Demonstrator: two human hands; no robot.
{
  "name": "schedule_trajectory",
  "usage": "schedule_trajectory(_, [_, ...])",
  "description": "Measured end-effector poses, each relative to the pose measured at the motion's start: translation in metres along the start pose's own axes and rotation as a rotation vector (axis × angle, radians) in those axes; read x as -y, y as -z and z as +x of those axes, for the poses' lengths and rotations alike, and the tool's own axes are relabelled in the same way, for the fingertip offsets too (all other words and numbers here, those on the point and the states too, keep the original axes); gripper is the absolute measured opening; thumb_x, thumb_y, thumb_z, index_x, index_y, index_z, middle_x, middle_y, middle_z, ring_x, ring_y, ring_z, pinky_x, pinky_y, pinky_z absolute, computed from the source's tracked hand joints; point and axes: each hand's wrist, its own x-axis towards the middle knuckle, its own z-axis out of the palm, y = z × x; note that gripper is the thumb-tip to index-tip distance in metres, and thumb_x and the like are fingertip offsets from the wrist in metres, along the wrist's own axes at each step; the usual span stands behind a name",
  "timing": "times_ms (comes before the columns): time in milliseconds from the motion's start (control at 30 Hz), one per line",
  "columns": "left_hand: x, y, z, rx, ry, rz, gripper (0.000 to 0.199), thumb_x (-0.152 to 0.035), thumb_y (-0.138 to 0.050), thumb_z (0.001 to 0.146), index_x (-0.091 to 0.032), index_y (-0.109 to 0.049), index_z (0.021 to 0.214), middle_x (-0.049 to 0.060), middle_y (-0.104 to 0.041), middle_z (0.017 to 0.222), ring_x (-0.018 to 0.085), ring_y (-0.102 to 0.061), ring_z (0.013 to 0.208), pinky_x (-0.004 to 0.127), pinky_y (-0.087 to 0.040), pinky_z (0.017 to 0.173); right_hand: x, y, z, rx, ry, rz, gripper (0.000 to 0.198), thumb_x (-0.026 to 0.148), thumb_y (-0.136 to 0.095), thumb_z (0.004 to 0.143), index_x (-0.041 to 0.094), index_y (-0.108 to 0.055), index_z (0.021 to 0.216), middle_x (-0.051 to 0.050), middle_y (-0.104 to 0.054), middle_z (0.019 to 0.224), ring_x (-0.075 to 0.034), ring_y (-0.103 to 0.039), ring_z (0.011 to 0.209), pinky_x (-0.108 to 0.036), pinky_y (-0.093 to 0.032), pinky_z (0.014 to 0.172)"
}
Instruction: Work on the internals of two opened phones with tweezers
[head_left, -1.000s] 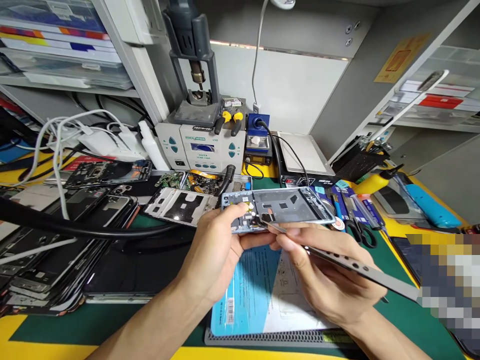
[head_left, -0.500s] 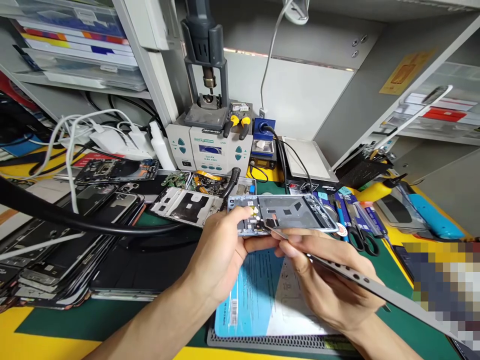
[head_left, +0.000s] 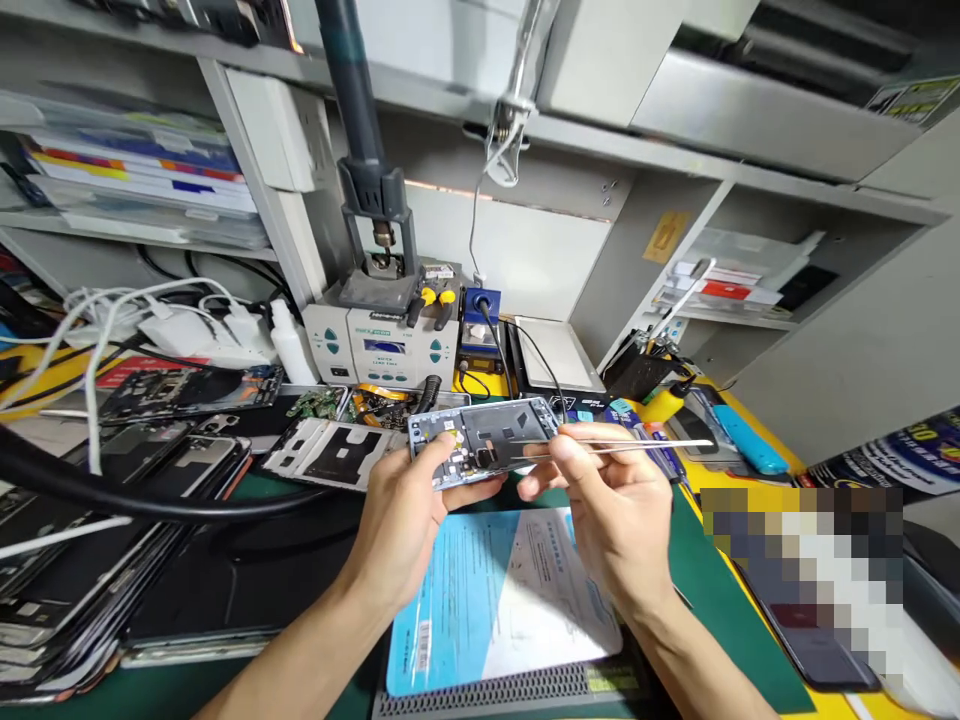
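Observation:
My left hand (head_left: 397, 520) grips the left end of an opened phone (head_left: 517, 425), thumb on its board side and fingers underneath. The phone's inside faces up, with the circuit board at the left and a dark bare bay at the right. In my right hand (head_left: 619, 505) is a pair of metal tweezers (head_left: 660, 443), held nearly level between thumb and fingers. Its tips lie over the phone's near side, close to a small black and copper-coloured part (head_left: 487, 455); whether they touch it I cannot tell. Beneath both hands lies a blue and white packet (head_left: 450, 600).
Stacked phone screens (head_left: 120, 540) fill the left side, crossed by a thick black hose (head_left: 225, 507). Behind the phone stand a grey rework station (head_left: 375, 345) and a white bottle (head_left: 291, 345). Another phone frame (head_left: 330, 450) lies left of my hands. A dark phone (head_left: 817, 640) rests at right.
The view has tilted up and pulled back. My right hand has turned the tweezers from a slant toward the lower right to nearly level. My left hand keeps its hold on the phone.

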Motion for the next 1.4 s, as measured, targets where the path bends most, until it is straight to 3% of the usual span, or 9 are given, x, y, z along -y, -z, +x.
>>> schedule_trajectory(233, [-0.001,-0.002,-0.004,-0.026,-0.097,0.018,0.026,-0.037,-0.073,0.083,-0.014,-0.075,0.095,0.008,-0.077,0.104,0.029,-0.072,0.096,0.040,-0.065,0.079,0.004,0.001,0.003,0.079,-0.230,0.180,0.014,0.033,-0.075,0.089,0.019,-0.072,0.091,-0.007,-0.081,0.082,-0.020,-0.077,0.058,-0.030,-0.065,0.051])
schedule_trajectory(400, [-0.007,-0.002,-0.008,-0.035,-0.112,0.013,0.026,-0.033,-0.074,0.081,-0.013,-0.075,0.097,0.009,-0.077,0.106,0.032,-0.072,0.101,0.041,-0.066,0.079,0.002,0.000,0.005,0.044,-0.232,0.201,0.015,0.034,-0.079,0.085,0.020,-0.075,0.083,-0.002,-0.075,0.068,-0.019,-0.075,0.057,-0.030,-0.065,0.051])
schedule_trajectory(633, [-0.008,-0.003,-0.007,-0.048,-0.109,0.028,0.028,-0.036,-0.073,0.082,-0.011,-0.076,0.093,0.010,-0.078,0.099,0.030,-0.075,0.088,0.043,-0.066,0.079,0.002,0.002,0.006,0.022,-0.218,0.150,0.019,0.035,-0.077,0.086,0.018,-0.074,0.080,-0.003,-0.075,0.064,-0.017,-0.072,0.052,-0.029,-0.065,0.052])
schedule_trajectory(800, [-0.007,-0.001,-0.006,-0.057,-0.133,0.033,0.027,-0.035,-0.074,0.082,-0.011,-0.075,0.095,0.007,-0.078,0.095,0.029,-0.076,0.087,0.043,-0.067,0.080,0.009,0.013,0.015,-0.027,-0.126,0.048,0.023,0.038,-0.075,0.088,0.018,-0.068,0.079,-0.002,-0.072,0.063,-0.017,-0.071,0.051,-0.031,-0.063,0.052])
schedule_trajectory(900, [-0.006,-0.001,-0.006,-0.064,-0.150,0.037,0.024,-0.032,-0.076,0.080,-0.014,-0.074,0.095,0.004,-0.079,0.094,0.027,-0.076,0.086,0.041,-0.067,0.082,0.022,0.039,0.023,-0.078,-0.035,-0.055,0.025,0.041,-0.067,0.095,0.020,-0.063,0.082,0.001,-0.069,0.064,-0.015,-0.070,0.051,-0.028,-0.059,0.048])
schedule_trajectory(1000, [-0.006,-0.003,-0.005,-0.068,-0.158,0.049,0.021,-0.032,-0.078,0.078,-0.014,-0.074,0.088,0.004,-0.078,0.092,0.027,-0.076,0.088,0.039,-0.066,0.084,0.040,0.071,0.023,0.024,-0.028,-0.229,0.038,0.044,-0.055,0.101,0.020,-0.064,0.074,0.004,-0.057,0.047,-0.013,-0.057,0.035,-0.025,-0.048,0.035])
schedule_trajectory(1167, [-0.008,-0.005,-0.008,-0.054,-0.167,0.060,0.015,-0.030,-0.075,0.078,-0.016,-0.074,0.081,0.005,-0.078,0.092,0.028,-0.075,0.089,0.039,-0.066,0.085,0.054,0.104,0.002,0.220,0.032,-0.558,0.028,0.024,-0.080,0.084,0.022,-0.067,0.059,0.005,-0.056,0.041,-0.010,-0.047,0.029,-0.022,-0.025,0.025])
schedule_trajectory(1300, [-0.011,-0.006,-0.013,-0.024,-0.182,0.066,0.013,-0.029,-0.074,0.079,-0.017,-0.076,0.082,0.005,-0.077,0.088,0.026,-0.074,0.085,0.041,-0.067,0.080,0.042,0.103,-0.017,0.228,0.207,-0.698,0.032,0.014,-0.087,0.071,0.024,-0.063,0.052,0.006,-0.055,0.039,-0.008,-0.037,0.025,-0.025,-0.011,0.026])
schedule_trajectory(1400, [-0.009,-0.005,-0.014,0.009,-0.188,0.082,0.017,-0.034,-0.073,0.081,-0.017,-0.076,0.082,0.006,-0.077,0.090,0.027,-0.073,0.086,0.044,-0.068,0.075,0.038,0.093,-0.023,0.203,0.348,-0.742,0.031,0.015,-0.086,0.071,0.025,-0.063,0.054,0.007,-0.053,0.037,-0.009,-0.036,0.023,-0.026,-0.012,0.024])
